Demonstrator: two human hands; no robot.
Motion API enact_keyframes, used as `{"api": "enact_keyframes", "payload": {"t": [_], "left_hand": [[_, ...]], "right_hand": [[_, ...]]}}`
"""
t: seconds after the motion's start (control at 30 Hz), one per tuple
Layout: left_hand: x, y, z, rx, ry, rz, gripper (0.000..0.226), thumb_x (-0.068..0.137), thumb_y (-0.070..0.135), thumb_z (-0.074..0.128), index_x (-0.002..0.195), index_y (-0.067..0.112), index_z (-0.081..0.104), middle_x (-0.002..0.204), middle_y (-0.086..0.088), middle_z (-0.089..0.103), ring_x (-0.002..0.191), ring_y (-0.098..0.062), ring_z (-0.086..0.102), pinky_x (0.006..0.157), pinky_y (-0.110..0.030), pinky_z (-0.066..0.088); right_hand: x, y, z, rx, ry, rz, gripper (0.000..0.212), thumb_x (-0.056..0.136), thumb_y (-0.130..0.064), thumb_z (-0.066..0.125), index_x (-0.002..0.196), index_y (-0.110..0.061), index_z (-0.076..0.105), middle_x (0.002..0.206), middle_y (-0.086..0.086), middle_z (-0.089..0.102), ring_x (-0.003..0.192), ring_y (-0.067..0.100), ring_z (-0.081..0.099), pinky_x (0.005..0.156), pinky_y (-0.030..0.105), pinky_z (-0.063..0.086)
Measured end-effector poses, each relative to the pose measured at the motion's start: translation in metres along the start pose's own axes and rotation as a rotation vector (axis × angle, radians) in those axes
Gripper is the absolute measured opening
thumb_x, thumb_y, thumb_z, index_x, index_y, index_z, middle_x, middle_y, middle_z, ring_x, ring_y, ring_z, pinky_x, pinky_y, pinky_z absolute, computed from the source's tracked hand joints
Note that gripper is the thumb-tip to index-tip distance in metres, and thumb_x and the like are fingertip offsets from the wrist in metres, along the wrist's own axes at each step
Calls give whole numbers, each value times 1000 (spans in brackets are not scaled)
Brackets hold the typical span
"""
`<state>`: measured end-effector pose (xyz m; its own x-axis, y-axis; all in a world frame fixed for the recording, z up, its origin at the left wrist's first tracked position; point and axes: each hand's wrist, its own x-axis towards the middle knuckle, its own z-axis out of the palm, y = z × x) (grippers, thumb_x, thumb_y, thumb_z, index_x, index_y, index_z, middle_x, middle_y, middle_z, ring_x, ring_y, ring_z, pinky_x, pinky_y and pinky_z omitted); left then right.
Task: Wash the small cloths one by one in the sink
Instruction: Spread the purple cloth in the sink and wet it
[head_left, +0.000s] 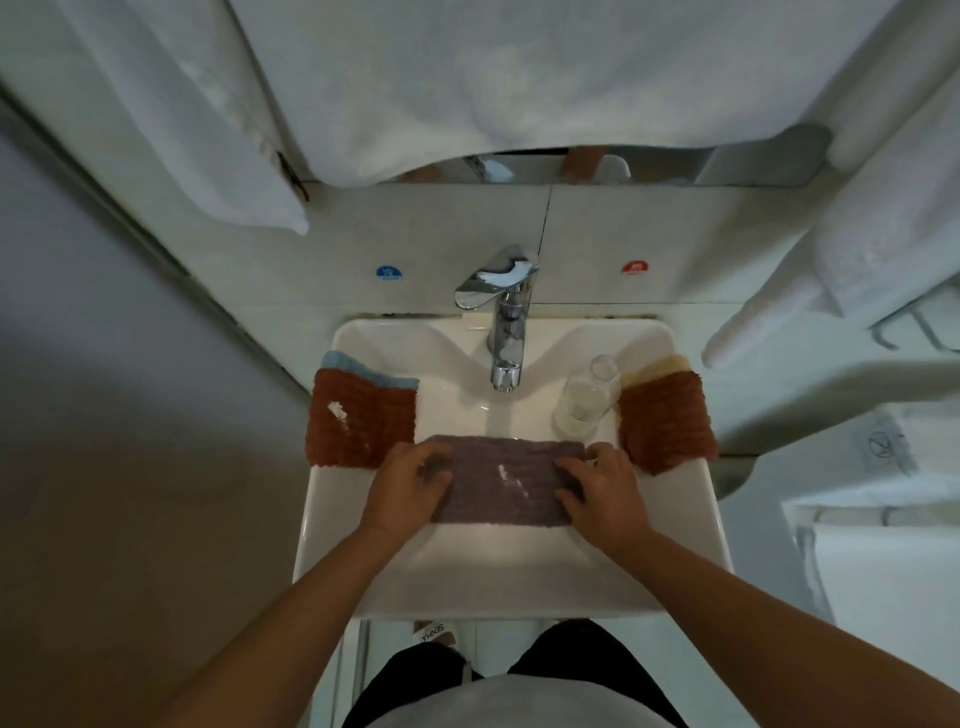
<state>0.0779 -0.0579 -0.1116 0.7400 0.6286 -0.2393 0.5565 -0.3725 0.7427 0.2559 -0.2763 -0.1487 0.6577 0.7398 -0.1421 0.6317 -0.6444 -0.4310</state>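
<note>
Hands hold 1 mauve, ribbed small cloth (501, 480) spread flat over the white ceramic sink (519, 571) basin, below the chrome tap (505, 332), likely to expose its white smear to water. The left hand (410, 480) and right hand (597, 491) each grip an end with curled fingers. 2 rust-brown cloths (361, 423) wait on the rims, apparently sorted.

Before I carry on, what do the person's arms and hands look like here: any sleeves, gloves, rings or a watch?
Both forearms are bare as far up as the frame shows, with no sleeve edge in view. The left hand and right hand wear no gloves, and no ring, watch or bracelet shows on the fingers or wrists. No marks or bandages are visible.
</note>
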Motion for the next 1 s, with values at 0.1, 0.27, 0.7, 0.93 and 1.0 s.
{"api": "enact_keyframes", "payload": {"t": [0.1, 0.27, 0.7, 0.93, 1.0], "left_hand": [[1, 32, -23, -147, 73, 72, 33, 90, 4, 74, 110, 30, 70, 108, 1, 67, 91, -8, 63, 86, -22, 54], [15, 89, -57, -337, 43, 98, 35, 88, -2, 70, 105, 29, 67, 106, 8, 69, 84, 0, 63, 71, -13, 52], [42, 149, -87, -548, -164, 24, 45, 78, -25, 56, 101, 14, 59, 94, 0, 78, 80, -16, 72, 66, -28, 56], [44, 163, -89, -583, -143, 29, 45, 75, -27, 49, 97, 12, 56, 92, -1, 77, 77, -15, 70, 67, -30, 55], [44, 166, -89, -585, -143, 34, 46, 75, -27, 49, 97, 12, 55, 92, -1, 76, 77, -14, 70, 69, -31, 56]], "right_hand": [[0, -1, -7, 21, 18, -44, 38, 77, -21, 85, 113, -13, 75, 101, 19, 60, 89, 41, 59, 84, 45, 52], [1, -12, -22, 104, 22, -56, 35, 90, -30, 72, 124, -21, 70, 111, 9, 61, 99, 29, 62, 87, 34, 50], [4, -22, -34, 157, -69, -87, 41, 97, -33, 61, 137, -24, 56, 117, 3, 60, 103, 21, 62, 88, 32, 50], [-1, -15, -32, 213, -81, -85, 40, 97, -28, 61, 136, -29, 58, 118, -1, 61, 105, 16, 62, 91, 28, 49], [-2, -12, -32, 222, -79, -80, 41, 97, -27, 62, 137, -31, 58, 121, -3, 60, 108, 13, 60, 92, 23, 45]]}}
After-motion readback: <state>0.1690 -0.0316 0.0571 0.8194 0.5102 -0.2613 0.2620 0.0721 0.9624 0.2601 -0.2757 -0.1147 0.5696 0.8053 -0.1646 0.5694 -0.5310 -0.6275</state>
